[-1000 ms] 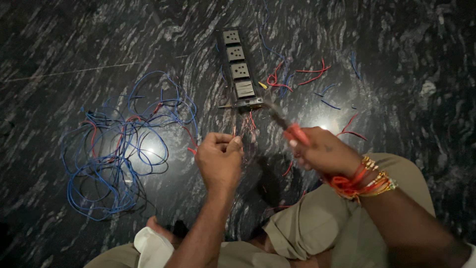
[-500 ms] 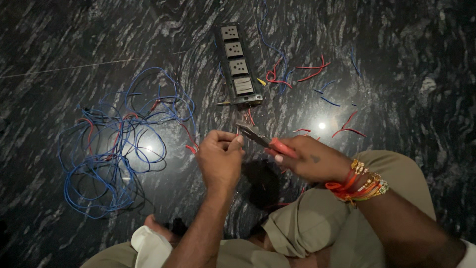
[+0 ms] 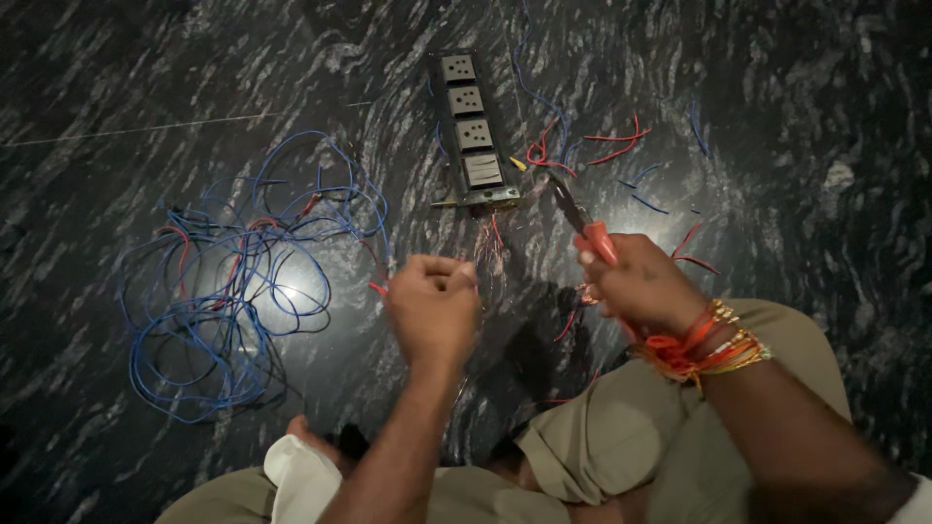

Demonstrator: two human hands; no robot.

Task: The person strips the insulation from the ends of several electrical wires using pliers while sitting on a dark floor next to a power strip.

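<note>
My left hand (image 3: 434,309) is closed around the end of a thin red wire (image 3: 377,287) that runs left into a tangle of blue and red wires (image 3: 233,281) on the dark floor. My right hand (image 3: 641,283) grips red-handled pliers (image 3: 582,225), whose jaws point up toward a black socket strip (image 3: 471,131) with several white outlets. Bare copper strands (image 3: 490,243) stick out below the strip's near end. Red and gold thread bands circle my right wrist.
Cut red and blue wire pieces (image 3: 602,150) lie scattered right of the socket strip. The floor is glossy black stone with light glare. My knees in khaki trousers (image 3: 621,427) and a white cloth (image 3: 301,475) fill the bottom edge.
The right hand with the pliers swung toward the left hand half a second ago, then moved back right and up. The left hand stays closed and has shifted slightly.
</note>
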